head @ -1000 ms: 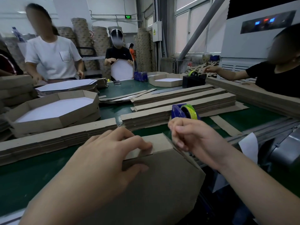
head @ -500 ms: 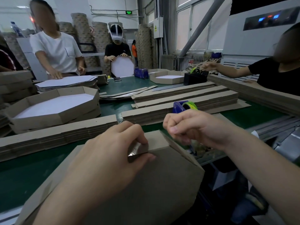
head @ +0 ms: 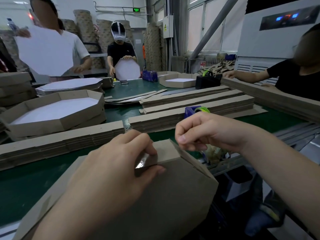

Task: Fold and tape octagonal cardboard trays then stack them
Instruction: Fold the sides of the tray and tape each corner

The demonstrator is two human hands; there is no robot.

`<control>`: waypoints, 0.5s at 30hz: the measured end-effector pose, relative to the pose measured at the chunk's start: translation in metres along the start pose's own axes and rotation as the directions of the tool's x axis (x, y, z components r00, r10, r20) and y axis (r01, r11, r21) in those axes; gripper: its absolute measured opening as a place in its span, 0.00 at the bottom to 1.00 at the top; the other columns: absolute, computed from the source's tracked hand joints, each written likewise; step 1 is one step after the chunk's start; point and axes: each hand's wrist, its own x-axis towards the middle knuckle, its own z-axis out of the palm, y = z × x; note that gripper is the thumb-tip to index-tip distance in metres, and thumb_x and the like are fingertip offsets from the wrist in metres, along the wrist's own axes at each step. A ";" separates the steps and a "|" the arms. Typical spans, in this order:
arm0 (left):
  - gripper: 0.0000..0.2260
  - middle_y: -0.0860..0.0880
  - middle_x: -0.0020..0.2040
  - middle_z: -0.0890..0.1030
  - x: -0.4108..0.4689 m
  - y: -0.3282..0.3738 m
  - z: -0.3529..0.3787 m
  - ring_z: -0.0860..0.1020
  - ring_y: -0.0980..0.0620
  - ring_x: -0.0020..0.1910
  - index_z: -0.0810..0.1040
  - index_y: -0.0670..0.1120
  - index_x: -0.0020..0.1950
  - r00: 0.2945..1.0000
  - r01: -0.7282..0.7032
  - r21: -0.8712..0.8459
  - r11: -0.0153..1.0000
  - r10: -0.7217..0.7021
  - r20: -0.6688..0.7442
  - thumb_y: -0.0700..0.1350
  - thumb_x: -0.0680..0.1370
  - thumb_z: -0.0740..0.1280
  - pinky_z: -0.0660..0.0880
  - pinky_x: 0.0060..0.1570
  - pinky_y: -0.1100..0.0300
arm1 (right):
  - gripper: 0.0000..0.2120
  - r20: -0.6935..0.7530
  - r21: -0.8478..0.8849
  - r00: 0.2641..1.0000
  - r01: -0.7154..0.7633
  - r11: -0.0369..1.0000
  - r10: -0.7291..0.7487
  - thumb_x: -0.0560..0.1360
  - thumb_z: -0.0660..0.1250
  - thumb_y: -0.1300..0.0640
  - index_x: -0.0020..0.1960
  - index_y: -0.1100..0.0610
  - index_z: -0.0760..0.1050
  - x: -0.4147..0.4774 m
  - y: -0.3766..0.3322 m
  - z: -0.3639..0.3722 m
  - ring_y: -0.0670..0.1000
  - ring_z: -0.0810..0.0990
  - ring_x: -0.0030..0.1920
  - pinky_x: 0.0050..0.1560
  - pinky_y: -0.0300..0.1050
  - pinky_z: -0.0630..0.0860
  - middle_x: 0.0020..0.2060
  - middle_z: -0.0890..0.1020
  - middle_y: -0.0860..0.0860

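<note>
A brown octagonal cardboard tray (head: 173, 196) lies upside down at the table's near edge, tilted toward me. My left hand (head: 110, 172) grips its folded side wall, thumb and fingers pinching over a shiny piece of clear tape (head: 141, 163). My right hand (head: 206, 132) hovers just right of the tray's corner flap, fingers curled and pinched together; what it pinches is too thin to make out. A blue tape dispenser (head: 191, 110) with a green roll sits right behind that hand.
Stacks of flat cardboard strips (head: 195, 104) cross the green table (head: 26, 184). Finished trays with white insides (head: 55, 110) are stacked at left. Three other people work around the table; a black dispenser (head: 207, 81) stands at the far right.
My right hand rose slightly and came closer to the tray's corner. My left hand shifted its pinch along the wall, baring the tape. The person at far left lifted a white octagonal sheet.
</note>
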 end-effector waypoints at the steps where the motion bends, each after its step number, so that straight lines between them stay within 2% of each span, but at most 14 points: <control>1: 0.14 0.65 0.52 0.75 0.000 0.000 0.000 0.76 0.60 0.46 0.69 0.61 0.44 1.000 -0.007 -0.002 1.000 0.007 -0.005 0.67 0.66 0.62 0.75 0.39 0.54 | 0.07 0.006 -0.006 1.000 -0.006 1.000 0.006 0.69 0.67 0.56 0.32 0.53 0.77 0.001 0.000 0.000 0.49 0.67 0.31 0.29 0.35 0.64 0.28 0.75 0.50; 4: 0.13 0.64 0.51 0.76 -0.001 0.001 0.000 0.77 0.60 0.45 0.70 0.60 0.43 1.000 -0.013 0.008 1.000 0.013 -0.011 0.66 0.66 0.63 0.75 0.35 0.55 | 0.06 0.028 -0.038 0.999 -0.033 0.999 0.034 0.69 0.68 0.56 0.33 0.54 0.78 0.003 0.000 -0.001 0.49 0.67 0.30 0.29 0.34 0.63 0.28 0.75 0.50; 9: 0.14 0.64 0.52 0.76 -0.002 0.001 0.000 0.76 0.60 0.46 0.69 0.60 0.44 1.000 0.003 0.008 1.000 -0.003 -0.001 0.67 0.66 0.62 0.75 0.35 0.55 | 0.06 0.054 -0.050 0.997 -0.055 0.997 0.058 0.68 0.68 0.56 0.33 0.55 0.79 0.005 0.001 -0.001 0.50 0.66 0.30 0.27 0.33 0.61 0.28 0.74 0.54; 13: 0.16 0.65 0.52 0.76 -0.003 0.002 0.001 0.75 0.62 0.48 0.63 0.62 0.45 1.000 0.008 0.001 1.000 -0.008 0.014 0.68 0.65 0.61 0.74 0.40 0.57 | 0.06 0.075 -0.055 0.994 -0.070 0.996 0.074 0.68 0.68 0.56 0.32 0.53 0.80 0.007 0.002 -0.001 0.49 0.67 0.30 0.27 0.33 0.62 0.29 0.74 0.54; 15: 0.17 0.64 0.50 0.77 -0.004 0.002 0.001 0.75 0.61 0.46 0.61 0.63 0.47 1.000 -0.008 0.007 1.000 0.008 0.001 0.68 0.65 0.61 0.73 0.38 0.58 | 0.06 0.087 -0.051 0.993 -0.073 0.996 0.077 0.68 0.68 0.56 0.32 0.53 0.80 0.007 0.002 -0.002 0.48 0.67 0.30 0.27 0.33 0.62 0.29 0.74 0.54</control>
